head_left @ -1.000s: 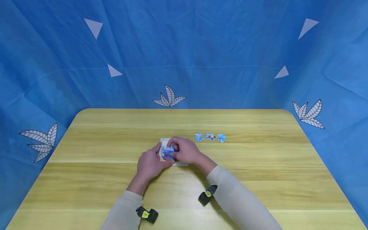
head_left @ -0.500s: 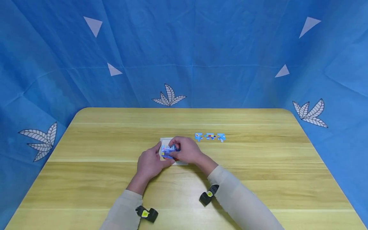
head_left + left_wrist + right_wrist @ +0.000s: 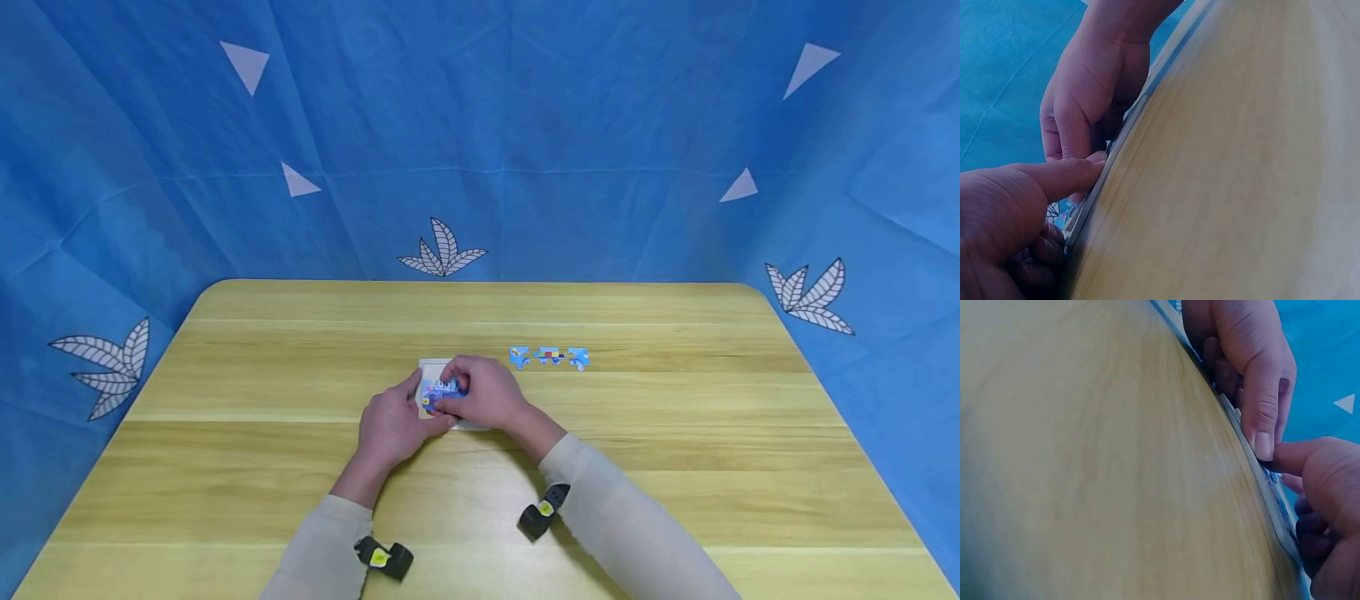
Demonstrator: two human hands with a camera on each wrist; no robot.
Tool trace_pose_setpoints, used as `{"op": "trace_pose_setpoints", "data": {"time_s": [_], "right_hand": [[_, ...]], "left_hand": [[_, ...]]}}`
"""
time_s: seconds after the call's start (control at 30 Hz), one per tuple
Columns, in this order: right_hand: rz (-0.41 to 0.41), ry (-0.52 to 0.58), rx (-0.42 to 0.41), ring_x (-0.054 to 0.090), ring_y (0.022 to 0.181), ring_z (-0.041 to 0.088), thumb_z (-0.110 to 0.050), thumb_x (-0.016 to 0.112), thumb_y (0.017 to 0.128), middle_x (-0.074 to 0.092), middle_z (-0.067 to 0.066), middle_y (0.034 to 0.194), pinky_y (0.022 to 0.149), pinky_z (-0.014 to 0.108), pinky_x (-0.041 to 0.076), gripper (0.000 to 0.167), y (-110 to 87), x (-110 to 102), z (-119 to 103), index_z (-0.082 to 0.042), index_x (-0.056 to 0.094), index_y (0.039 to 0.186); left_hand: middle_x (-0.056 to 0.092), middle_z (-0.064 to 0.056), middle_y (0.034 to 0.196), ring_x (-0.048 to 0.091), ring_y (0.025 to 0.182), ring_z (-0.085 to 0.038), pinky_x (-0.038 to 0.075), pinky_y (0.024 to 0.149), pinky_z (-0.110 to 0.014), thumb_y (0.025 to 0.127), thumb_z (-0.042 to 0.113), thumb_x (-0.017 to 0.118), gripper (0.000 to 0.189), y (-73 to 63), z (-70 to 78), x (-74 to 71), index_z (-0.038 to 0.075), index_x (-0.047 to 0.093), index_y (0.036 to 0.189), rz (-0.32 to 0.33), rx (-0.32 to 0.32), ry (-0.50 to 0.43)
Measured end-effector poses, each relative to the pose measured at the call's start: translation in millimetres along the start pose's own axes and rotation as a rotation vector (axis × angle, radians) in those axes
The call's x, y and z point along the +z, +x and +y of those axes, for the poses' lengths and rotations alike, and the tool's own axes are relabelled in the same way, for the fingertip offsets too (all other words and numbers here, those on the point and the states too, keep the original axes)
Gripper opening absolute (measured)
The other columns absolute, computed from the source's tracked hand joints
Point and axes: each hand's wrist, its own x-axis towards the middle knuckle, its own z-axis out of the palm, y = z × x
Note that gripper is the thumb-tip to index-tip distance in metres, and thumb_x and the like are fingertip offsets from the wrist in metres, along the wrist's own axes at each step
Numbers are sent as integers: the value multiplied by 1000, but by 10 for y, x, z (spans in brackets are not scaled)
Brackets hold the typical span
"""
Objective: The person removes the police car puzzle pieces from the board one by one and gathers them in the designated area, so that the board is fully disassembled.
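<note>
A small white puzzle tray [image 3: 432,365] lies near the middle of the table, with blue puzzle pieces [image 3: 429,392] inside it. My left hand [image 3: 390,427] grips the tray at its left and front edges, thumb along the front. Over the tray, my right hand [image 3: 489,393] has its thumb and index finger curled together on a blue puzzle piece [image 3: 444,386] with printed eyes. That hand covers the tray's right part. From the right wrist view, the tray's edge [image 3: 1265,490] shows as a thin rim below both hands.
Three loose puzzle pieces lie in a row beyond and right of the tray: a left one [image 3: 518,357], a middle one with coloured blocks [image 3: 550,354] and a right one [image 3: 578,357]. Blue cloth [image 3: 502,125] hangs behind the wooden table [image 3: 675,400].
My right thumb has shifted slightly left over the tray, covering red parts of the picture that showed before. The left hand, tray and loose pieces stay in place.
</note>
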Motion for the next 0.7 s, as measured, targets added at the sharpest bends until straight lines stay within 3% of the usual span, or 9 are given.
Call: {"op": "trace_pose_setpoints", "data": {"time_s": [0.43,0.7], "right_hand": [[58,58,7,45,57,11,-31,92,72,47,-5,63,59,27,40,32,1,31,14,-16,71,90],[66,83,23,45,58,12,-27,92,72,47,-4,64,60,28,41,30,-11,31,14,-15,71,91]], "left_hand": [[42,-2,57,38,50,-19,25,49,-32,72,48,88,100,-10,7,-8,1,45,149,-26,-35,-26],[41,0,55,34,48,-16,24,48,-30,76,45,86,93,-11,-9,-25,1,46,148,-33,-14,-66]]}}
